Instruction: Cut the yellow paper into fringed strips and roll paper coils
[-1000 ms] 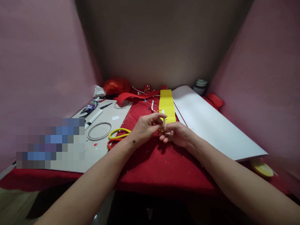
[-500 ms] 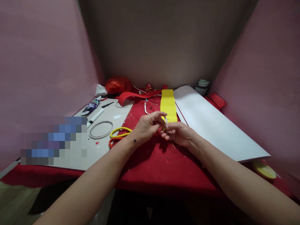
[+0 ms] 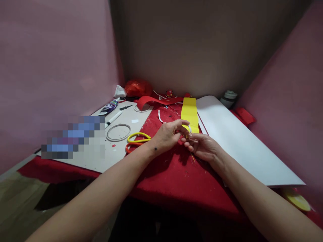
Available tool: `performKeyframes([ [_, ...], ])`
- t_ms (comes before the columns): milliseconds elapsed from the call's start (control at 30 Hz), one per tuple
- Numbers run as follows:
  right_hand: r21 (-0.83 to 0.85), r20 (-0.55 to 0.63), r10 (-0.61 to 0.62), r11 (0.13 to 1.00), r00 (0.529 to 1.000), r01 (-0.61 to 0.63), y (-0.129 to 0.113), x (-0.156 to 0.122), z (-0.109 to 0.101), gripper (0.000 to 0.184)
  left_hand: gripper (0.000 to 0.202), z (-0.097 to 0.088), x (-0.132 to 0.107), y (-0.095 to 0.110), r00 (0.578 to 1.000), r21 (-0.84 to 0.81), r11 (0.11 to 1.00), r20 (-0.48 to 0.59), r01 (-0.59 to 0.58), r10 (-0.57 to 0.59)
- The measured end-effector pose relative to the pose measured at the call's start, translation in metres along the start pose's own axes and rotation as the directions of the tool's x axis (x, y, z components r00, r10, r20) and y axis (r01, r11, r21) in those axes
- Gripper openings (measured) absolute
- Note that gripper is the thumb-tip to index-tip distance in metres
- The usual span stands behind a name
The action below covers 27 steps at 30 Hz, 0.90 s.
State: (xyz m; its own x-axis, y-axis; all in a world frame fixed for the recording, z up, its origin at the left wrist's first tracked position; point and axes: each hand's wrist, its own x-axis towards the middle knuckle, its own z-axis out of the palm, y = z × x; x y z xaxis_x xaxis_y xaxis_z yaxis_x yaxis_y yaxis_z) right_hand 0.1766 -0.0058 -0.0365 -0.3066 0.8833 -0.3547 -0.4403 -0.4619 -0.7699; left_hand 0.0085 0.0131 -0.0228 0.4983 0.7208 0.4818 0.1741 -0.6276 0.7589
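Note:
My left hand (image 3: 169, 135) and my right hand (image 3: 203, 145) meet over the red cloth (image 3: 166, 174). Between their fingertips a small curled white strip (image 3: 190, 128) shows, its lower end pinched by my right hand. The fingers of my left hand are bent and closed just left of the strip; what they hold is mostly hidden, with bits of yellow and red showing there. Behind the hands lies a yellow corrugated strip (image 3: 189, 109). Scissors (image 3: 138, 137) with yellow and red handles rest beside my left wrist, partly covered by it.
On the left a grey board (image 3: 121, 148) bears a glue tube (image 3: 109, 107), a white marker (image 3: 114, 118) and a grey ring (image 3: 118, 132). A red corrugated strip (image 3: 143, 101) and a small red bird figure (image 3: 169, 93) lie farther back. A large white sheet (image 3: 242, 144) covers the right side.
The view has swung slightly, so the whole scene sits farther right in the picture. The hands keep nearly the same pose around the white strip.

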Motion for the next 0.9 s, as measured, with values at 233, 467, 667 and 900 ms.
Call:
performKeyframes([
  [233, -0.037, -0.005, -0.037, 0.999, 0.999, 0.037, -0.0002, -0.0001, -0.0008, 0.01, 0.051, 0.0004, -0.0005, 0.0022, 1.0, 0.012, 1.0, -0.004, -0.021, 0.021],
  [467, -0.036, -0.024, -0.049, 0.998, 0.998, 0.049, -0.0004, 0.0, -0.0011, 0.013, 0.05, 0.0012, -0.0005, 0.002, 0.999, -0.019, 0.999, -0.02, -0.032, 0.031],
  [667, -0.067, -0.018, -0.085, 0.994, 0.996, 0.084, -0.0005, -0.0007, -0.0005, 0.014, 0.045, 0.002, -0.0008, 0.0041, 0.999, -0.008, 1.0, -0.048, -0.021, 0.02],
  [900, -0.079, 0.039, -0.106, 0.991, 0.994, 0.109, 0.0028, 0.0, -0.0023, 0.01, 0.044, 0.0063, -0.0018, -0.0015, 0.992, 0.073, 0.994, -0.089, -0.084, 0.09],
])
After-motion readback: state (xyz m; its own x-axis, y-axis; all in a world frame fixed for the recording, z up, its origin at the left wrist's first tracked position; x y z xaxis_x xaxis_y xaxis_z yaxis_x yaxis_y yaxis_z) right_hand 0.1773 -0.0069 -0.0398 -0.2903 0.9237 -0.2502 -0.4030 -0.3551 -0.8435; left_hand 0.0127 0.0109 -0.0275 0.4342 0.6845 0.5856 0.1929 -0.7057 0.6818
